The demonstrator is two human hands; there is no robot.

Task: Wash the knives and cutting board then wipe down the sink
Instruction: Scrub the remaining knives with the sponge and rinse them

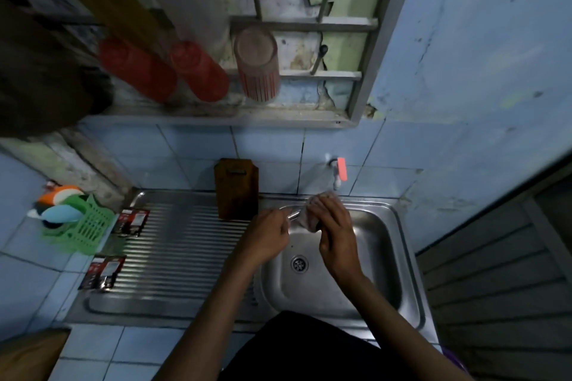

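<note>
Knife (292, 214) washing looks partway done: over the sink (399, 260) bowl the left hand (267, 237) grips its handle and the right hand (332, 227) rubs it with a scrunched cloth (311, 216). Cutting board (236, 187) leans at the sink's back edge; I cannot tell if it is washed. Sink wiping seems left. Behind are blue tiles and a tap (337, 175)

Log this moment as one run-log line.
step: washing knife | left hand: holds knife | right hand: rubs it with sponge | place: over sink | cutting board: leaning on wall
</note>
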